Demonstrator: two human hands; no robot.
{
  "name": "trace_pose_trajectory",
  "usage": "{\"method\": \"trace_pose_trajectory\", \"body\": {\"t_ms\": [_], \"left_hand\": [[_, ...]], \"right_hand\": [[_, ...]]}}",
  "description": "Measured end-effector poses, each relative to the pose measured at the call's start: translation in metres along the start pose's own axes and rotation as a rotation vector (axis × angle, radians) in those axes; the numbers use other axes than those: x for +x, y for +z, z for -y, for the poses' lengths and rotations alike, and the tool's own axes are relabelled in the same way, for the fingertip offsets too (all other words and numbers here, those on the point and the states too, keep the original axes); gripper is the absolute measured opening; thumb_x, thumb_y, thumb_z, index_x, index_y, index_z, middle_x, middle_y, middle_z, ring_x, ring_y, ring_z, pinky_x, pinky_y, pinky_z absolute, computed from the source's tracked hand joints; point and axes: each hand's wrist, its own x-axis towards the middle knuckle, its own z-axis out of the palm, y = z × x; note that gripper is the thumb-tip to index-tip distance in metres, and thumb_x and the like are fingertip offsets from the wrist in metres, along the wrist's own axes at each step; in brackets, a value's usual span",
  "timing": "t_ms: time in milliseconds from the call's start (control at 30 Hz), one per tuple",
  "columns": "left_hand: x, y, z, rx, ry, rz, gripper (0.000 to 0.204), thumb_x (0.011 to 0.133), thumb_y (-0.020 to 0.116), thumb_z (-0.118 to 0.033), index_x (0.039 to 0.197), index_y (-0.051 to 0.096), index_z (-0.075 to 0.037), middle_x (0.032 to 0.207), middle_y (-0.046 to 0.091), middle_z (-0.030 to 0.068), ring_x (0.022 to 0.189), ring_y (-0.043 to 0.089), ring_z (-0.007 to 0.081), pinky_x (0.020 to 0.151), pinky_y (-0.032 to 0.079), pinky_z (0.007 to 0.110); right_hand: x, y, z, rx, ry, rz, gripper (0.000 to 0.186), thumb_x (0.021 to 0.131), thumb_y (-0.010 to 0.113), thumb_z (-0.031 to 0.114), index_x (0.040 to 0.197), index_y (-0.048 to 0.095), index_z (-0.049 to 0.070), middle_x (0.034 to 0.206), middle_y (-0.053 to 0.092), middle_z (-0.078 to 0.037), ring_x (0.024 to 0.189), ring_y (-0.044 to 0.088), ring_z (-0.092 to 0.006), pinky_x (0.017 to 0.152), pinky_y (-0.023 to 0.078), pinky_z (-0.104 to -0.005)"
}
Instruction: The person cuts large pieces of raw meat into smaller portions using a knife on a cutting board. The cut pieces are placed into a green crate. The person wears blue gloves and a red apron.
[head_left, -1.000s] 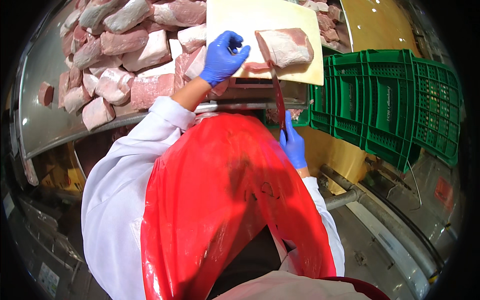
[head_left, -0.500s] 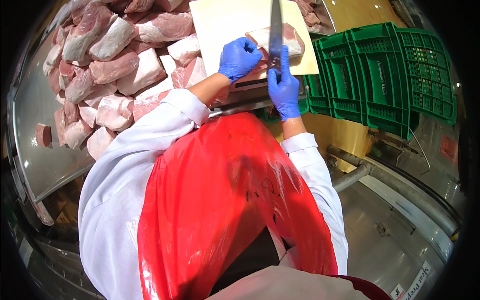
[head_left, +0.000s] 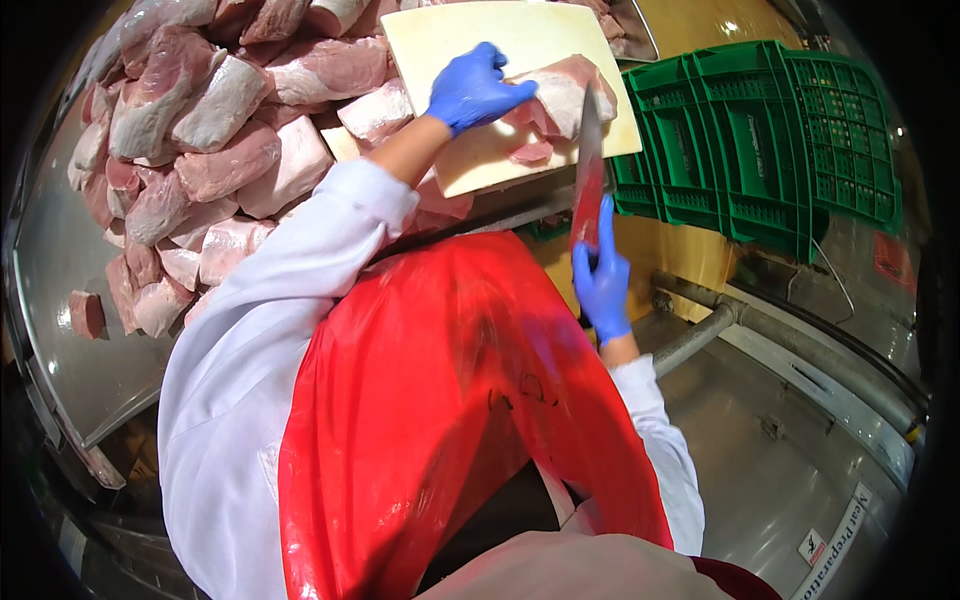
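Observation:
A chef's knife (head_left: 588, 180) is in my right hand (head_left: 603, 290), blue-gloved and closed round its handle. Its blade points away from me, with the tip at the near right side of a pale pink meat chunk (head_left: 572, 85). The chunk lies on a cream cutting board (head_left: 470, 35), with a small meat piece (head_left: 531, 153) in front of it. Also blue-gloved, my left hand (head_left: 478, 92) is just left of the chunk, thumb and fingers apart, gripping nothing. Whether its thumb touches the meat I cannot tell.
A big heap of meat chunks (head_left: 230, 150) covers the steel table (head_left: 60, 240) to the left of the board. Green plastic crates (head_left: 750, 140) stand at the right, close to the board's edge. A metal pipe rail (head_left: 700, 335) runs below them.
My right hand has drawn the knife back toward me and to the right, off the meat. The left hand has gone from closed fingers to spread ones. A small piece now shows before the chunk.

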Motion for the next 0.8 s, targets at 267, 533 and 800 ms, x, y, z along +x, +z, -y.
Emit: {"method": "trace_pose_trajectory", "body": {"t_ms": [267,533,800], "left_hand": [[0.000,0.009,0.012,-0.024,0.038,0.210,0.024,0.077,0.070,-0.026,0.079,0.069,-0.003,0.076,0.070,0.0187,0.069,0.069,0.0321,0.071,0.056,0.040],[-0.005,-0.008,0.033,-0.009,0.044,0.053,0.022,0.079,0.069,-0.024,0.082,0.066,-0.003,0.074,0.069,0.0175,0.068,0.068,0.0317,0.070,0.056,0.039],[0.000,0.005,0.006,0.086,0.055,0.166,0.044,0.077,0.075,-0.043,0.097,0.067,-0.005,0.089,0.072,0.0188,0.077,0.071,0.0361,0.075,0.057,0.041]], "right_hand": [[0.169,0.039,0.077,-0.156,-0.125,-0.243,0.075,0.095,0.059,0.018,0.160,0.023,0.009,0.089,0.069,-0.030,0.084,0.070,-0.0467,0.073,0.055,-0.0514],[0.061,0.051,0.075,-0.433,0.032,0.123,0.081,0.095,0.054,0.007,0.163,0.009,0.012,0.089,0.068,-0.032,0.076,0.066,-0.0492,0.066,0.053,-0.0528],[-0.015,0.004,0.059,-0.095,0.070,-0.006,0.075,0.094,0.052,0.006,0.162,0.022,0.011,0.077,0.064,-0.028,0.064,0.065,-0.0410,0.059,0.050,-0.0435]]}}
